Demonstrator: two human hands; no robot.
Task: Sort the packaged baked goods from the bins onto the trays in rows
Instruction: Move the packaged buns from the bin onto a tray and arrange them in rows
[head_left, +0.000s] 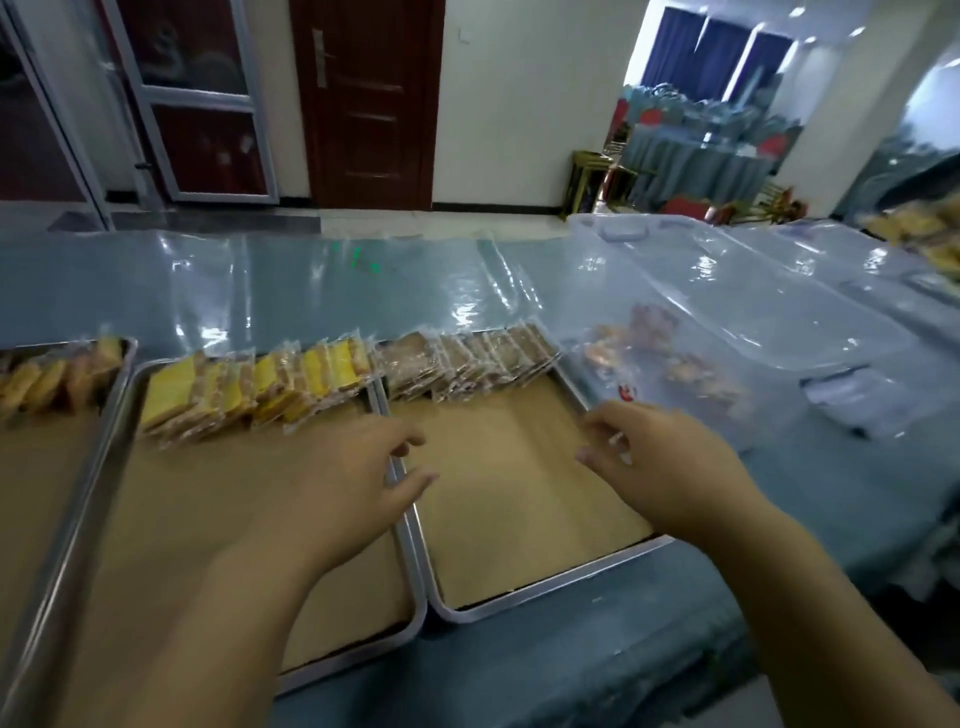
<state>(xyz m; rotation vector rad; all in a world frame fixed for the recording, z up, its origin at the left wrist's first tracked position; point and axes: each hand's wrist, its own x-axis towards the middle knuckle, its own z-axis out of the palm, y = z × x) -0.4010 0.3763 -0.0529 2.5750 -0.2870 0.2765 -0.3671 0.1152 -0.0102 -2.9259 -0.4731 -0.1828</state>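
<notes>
Clearly both our left hand (337, 488) and right hand (660, 467) were released, grasping nothing; we judged the next packet should come from the clear bin (727, 332) and continue the brown row (467, 358) on the tray (550, 587)

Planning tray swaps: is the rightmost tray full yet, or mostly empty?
Mostly empty. The rightmost tray holds one row of brown packaged goods along its far edge; the rest is bare paper liner.

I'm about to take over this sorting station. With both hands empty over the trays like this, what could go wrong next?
1. The brown packets lean in a row at the right tray's far end; a bump from the right hand might topple them.
2. The clear bin sits tight against that tray, so reaching in could drag its wall into the row.
3. The left hand hovers over the seam between trays; packets could land astride it.
</notes>
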